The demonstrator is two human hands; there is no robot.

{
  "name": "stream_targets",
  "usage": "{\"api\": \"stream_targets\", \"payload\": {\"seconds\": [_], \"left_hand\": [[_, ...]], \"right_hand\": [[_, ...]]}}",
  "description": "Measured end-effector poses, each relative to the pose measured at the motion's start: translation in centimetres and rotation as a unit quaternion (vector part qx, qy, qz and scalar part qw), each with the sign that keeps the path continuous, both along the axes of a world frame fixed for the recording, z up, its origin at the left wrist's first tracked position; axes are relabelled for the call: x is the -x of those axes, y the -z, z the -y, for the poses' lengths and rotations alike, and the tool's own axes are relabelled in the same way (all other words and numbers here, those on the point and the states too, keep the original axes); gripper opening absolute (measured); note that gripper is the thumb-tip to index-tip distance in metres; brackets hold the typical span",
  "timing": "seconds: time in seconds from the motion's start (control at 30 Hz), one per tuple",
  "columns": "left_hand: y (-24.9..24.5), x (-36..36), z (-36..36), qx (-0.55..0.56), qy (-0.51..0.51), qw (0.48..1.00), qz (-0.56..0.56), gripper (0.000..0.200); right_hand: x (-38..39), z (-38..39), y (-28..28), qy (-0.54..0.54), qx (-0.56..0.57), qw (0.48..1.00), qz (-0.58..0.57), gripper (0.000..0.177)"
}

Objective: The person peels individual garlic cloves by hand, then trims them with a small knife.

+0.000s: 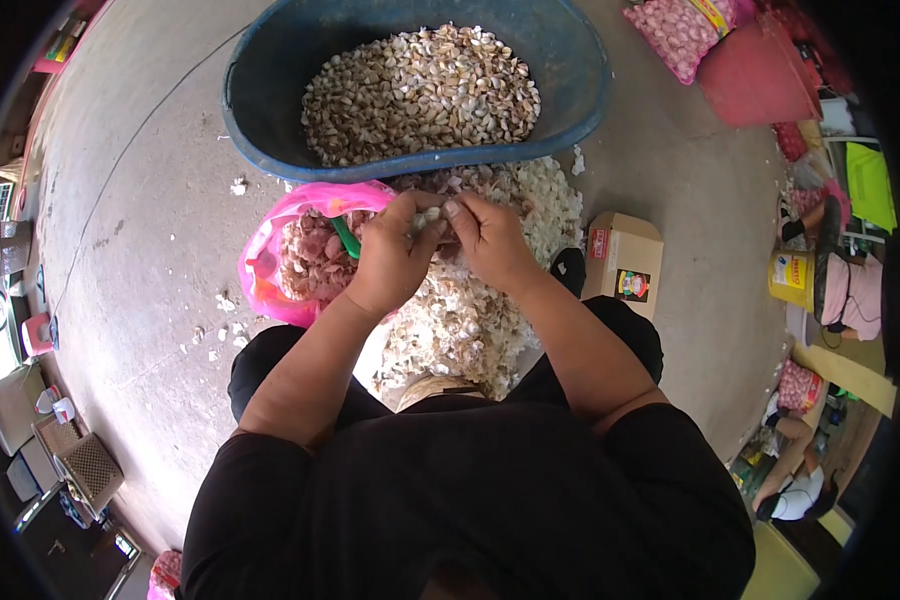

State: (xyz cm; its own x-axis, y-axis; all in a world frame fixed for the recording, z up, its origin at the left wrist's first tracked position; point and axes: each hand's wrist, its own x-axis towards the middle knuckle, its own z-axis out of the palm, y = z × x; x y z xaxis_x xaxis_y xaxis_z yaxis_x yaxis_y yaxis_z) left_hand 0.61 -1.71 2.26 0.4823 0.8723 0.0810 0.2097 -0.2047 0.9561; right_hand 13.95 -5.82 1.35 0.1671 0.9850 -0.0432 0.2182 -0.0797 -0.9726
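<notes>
Garlic clove, item one. Location?

— Pinched between both hands, over the heap of pale skins, just this side of the blue tub. It is held at the fingertips, I'd judge, so the thumbs can work its surface.

— Hands, state?

— Left hand: fingers curled in, tips closed on the clove. A green handle sticks out beside it, seemingly tucked in the palm to stay ready. Right hand: fingers bent, tips pressing the same clove from the other side.

— Containers?

— Blue tub, holding loose cloves, straight ahead and near, probably so they can be dropped in without a stretch. Pink bag, mouth open, bulbs inside, just beside the left hand.

— Remainder?

— Cardboard box, on the floor to the right, apart from the heap. The skins lie between the knees, apparently where they fall.
</notes>
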Motion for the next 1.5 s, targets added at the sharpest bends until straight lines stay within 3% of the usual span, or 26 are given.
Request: {"api": "stream_targets", "payload": {"seconds": [0.1,0.2,0.4,0.5,0.6,0.7,0.9,1.0,1.2,1.3,1.4,1.5], "left_hand": [[-0.6,0.7,-1.1,0.027,0.079,0.996,-0.009,0.019],[-1.2,1.4,-1.4,0.047,0.133,0.986,-0.087,0.025],[-1.6,1.6,-1.8,0.076,0.196,0.966,-0.153,0.038],[-1.3,1.7,-1.8,0.065,0.199,0.966,-0.151,0.036],[-1.8,1.6,-1.9,0.105,0.228,0.954,-0.162,0.034],[-0.9,1.6,-1.9,0.121,0.274,0.949,-0.100,0.033],[-1.1,1.3,-1.4,0.169,0.235,0.957,0.020,0.029],[-1.4,1.1,-1.3,0.220,0.231,0.944,0.087,0.028],[-1.4,0.7,-1.5,0.150,0.195,0.969,-0.002,0.021],[-2.0,0.8,-1.8,0.182,0.236,0.951,-0.083,0.017],[-1.8,1.0,-1.6,0.158,0.232,0.959,-0.038,0.016],[-1.7,1.3,-1.8,0.209,0.226,0.951,-0.004,0.023]], "right_hand": [[-1.4,-0.3,-0.6,-0.104,0.051,0.992,0.053,0.026],[-1.6,-0.1,-0.9,-0.156,0.076,0.982,0.067,0.028],[-1.0,-0.1,-1.1,-0.103,0.066,0.992,0.038,0.033],[-1.3,-0.1,-2.3,-0.198,0.193,0.961,0.007,0.035],[-1.4,-0.1,-1.9,-0.232,0.204,0.950,0.039,0.035],[-1.3,0.2,-2.2,-0.238,0.182,0.952,0.069,0.037],[-1.1,1.3,-0.8,-0.114,0.118,0.980,-0.111,0.038],[-1.5,1.3,-1.2,-0.099,0.099,0.985,-0.099,0.041],[-1.2,1.2,-0.5,-0.012,0.100,0.993,-0.055,0.046],[-1.6,1.0,-1.2,-0.039,0.191,0.979,-0.056,0.049],[-1.3,0.9,-2.4,-0.001,0.272,0.951,-0.150,0.052],[-2.0,0.8,-0.9,-0.064,0.292,0.934,-0.194,0.053]]}}
